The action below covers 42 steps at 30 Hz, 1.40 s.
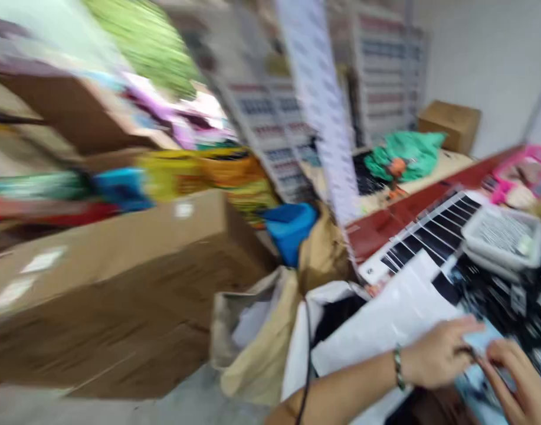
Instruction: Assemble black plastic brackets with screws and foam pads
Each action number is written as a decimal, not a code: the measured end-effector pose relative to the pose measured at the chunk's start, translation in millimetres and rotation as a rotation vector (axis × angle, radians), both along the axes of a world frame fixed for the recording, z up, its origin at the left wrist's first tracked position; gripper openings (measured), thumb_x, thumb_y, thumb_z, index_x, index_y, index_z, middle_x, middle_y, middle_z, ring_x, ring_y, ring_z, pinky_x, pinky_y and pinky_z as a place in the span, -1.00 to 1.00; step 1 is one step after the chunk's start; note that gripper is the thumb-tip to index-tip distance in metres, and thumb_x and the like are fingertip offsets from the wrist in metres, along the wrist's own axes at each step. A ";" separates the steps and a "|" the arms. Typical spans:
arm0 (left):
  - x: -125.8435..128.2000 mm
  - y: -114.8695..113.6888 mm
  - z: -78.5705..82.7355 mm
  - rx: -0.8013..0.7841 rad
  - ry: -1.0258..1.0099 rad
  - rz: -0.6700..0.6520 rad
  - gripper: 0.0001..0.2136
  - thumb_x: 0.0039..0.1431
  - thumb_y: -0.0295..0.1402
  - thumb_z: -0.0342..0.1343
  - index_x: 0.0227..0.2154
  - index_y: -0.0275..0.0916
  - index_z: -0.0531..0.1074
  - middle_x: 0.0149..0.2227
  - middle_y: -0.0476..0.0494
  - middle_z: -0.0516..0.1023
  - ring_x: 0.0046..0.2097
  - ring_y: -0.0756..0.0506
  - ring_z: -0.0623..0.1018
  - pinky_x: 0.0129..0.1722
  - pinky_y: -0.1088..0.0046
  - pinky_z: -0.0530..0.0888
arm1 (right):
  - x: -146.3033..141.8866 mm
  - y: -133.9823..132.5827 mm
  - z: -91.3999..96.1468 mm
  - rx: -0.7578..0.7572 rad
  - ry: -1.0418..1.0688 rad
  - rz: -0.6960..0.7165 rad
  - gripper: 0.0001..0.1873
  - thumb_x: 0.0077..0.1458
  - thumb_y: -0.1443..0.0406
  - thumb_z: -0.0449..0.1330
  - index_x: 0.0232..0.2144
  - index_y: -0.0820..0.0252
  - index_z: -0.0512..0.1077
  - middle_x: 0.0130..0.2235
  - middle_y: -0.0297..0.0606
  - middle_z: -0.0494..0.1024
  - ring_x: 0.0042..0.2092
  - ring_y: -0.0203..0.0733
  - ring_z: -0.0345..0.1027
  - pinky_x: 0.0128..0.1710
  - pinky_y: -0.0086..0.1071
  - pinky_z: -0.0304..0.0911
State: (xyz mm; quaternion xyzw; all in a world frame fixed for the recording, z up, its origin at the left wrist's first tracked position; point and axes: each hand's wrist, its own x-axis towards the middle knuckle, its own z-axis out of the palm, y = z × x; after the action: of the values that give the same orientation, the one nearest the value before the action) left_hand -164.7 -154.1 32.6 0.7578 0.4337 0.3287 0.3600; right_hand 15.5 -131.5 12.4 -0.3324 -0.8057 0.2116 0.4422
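thing: a pale blue packet [482, 341], flat and thin, maybe of plastic film; motion blur hides any print on it.
place of thing: it is between the two hands, low at the right side of the view, over black printed packets [502, 295] on the bench [398, 227].
left hand: the left hand [438, 354] has a beaded bracelet [398, 367] on the wrist and reaches in from the lower left.
left fingers: the left fingers [467, 333] are closed in a pinch on the upper edge of the packet.
right hand: the right hand [515, 383] is at the lower right corner, partly cut by the frame.
right fingers: the right fingers [495, 354] touch the packet, but i cannot tell if they grip it or are only resting.
beside the hands: a white plastic mailer [385, 321] lies just left of the packet, and a grey plastic tray [502, 236] sits farther up.
farther: a pink basket [524, 171] stands at the far end of the bench, and a cardboard box [97, 283] stands at the left.
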 end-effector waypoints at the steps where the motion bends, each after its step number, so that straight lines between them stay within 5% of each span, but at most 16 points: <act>1: 4.8 -3.4 4.9 -0.014 -0.004 0.012 -0.58 0.21 -0.34 -0.01 0.14 -0.23 0.33 0.21 -0.21 0.32 0.27 -0.20 0.25 0.27 0.19 0.18 | 7.0 -9.6 5.4 -0.089 0.021 -0.039 -0.87 0.13 0.19 0.15 -0.39 0.04 0.48 -0.34 -0.21 0.55 -0.29 -0.09 0.47 -0.32 -0.26 0.44; 6: 20.5 4.9 -1.4 -0.089 0.000 -0.110 -0.56 0.28 -0.37 -0.06 0.21 -0.16 0.19 0.25 -0.14 0.25 0.29 -0.13 0.20 0.26 0.16 0.21 | 25.1 -31.2 11.9 -0.368 0.094 -0.159 -0.87 0.18 0.27 0.13 -0.22 0.10 0.44 -0.32 -0.24 0.50 -0.28 -0.21 0.41 -0.27 -0.33 0.38; 9: 28.1 1.1 -14.0 -0.025 0.041 -0.126 -0.59 0.30 -0.38 -0.07 0.20 -0.16 0.20 0.25 -0.16 0.26 0.27 -0.12 0.24 0.21 0.18 0.29 | 43.3 -40.9 4.3 -0.509 0.187 -0.260 -0.69 0.13 0.26 0.18 -0.04 0.08 0.36 -0.35 -0.32 0.49 -0.33 -0.26 0.39 -0.29 -0.36 0.37; 13: 28.1 -5.7 -24.6 0.243 0.186 -0.037 -0.71 0.31 -0.42 -0.08 0.03 -0.17 0.40 0.14 -0.15 0.40 0.19 -0.16 0.32 0.13 0.14 0.30 | 62.9 -44.7 -7.8 -0.715 0.412 -0.531 -0.77 0.04 0.14 0.25 -0.29 0.14 0.46 -0.40 -0.33 0.50 -0.39 -0.26 0.41 -0.37 -0.36 0.38; 19: 27.7 -13.1 -37.6 0.397 0.419 -0.120 -0.69 0.20 -0.43 0.06 0.01 -0.22 0.41 0.01 -0.15 0.53 0.03 -0.18 0.43 0.06 0.10 0.21 | 48.6 -37.2 -24.5 -0.983 0.615 -0.561 -0.65 -0.18 0.06 0.37 -0.45 0.18 0.45 -0.53 -0.37 0.49 -0.51 -0.24 0.45 -0.47 -0.37 0.41; 32: 23.3 -22.7 -46.6 0.370 0.397 -0.116 -0.67 0.23 -0.49 -0.04 0.03 -0.21 0.39 0.05 -0.16 0.50 0.07 -0.15 0.41 0.09 0.13 0.16 | 38.3 -36.2 -34.0 -0.880 0.359 -0.544 -0.73 0.01 0.08 0.25 -0.41 0.17 0.44 -0.42 -0.33 0.45 -0.44 -0.23 0.47 -0.41 -0.36 0.40; 42: 36.5 -17.8 -38.6 0.294 0.441 -0.084 -0.62 0.14 -0.54 0.01 0.02 -0.21 0.40 -0.03 -0.16 0.54 -0.03 -0.17 0.44 0.06 0.06 0.18 | 44.0 -32.2 -22.1 -0.600 -0.186 -0.614 -0.83 0.07 0.16 0.17 -0.34 0.13 0.35 -0.40 -0.32 0.43 -0.37 -0.21 0.32 -0.32 -0.32 0.27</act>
State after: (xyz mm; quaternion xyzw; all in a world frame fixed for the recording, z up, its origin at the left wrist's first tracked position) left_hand -128.2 -172.0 -6.0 0.8726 0.4174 0.2000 0.1562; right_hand 59.5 -163.7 -9.7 -0.6878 -0.6089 0.2639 0.2940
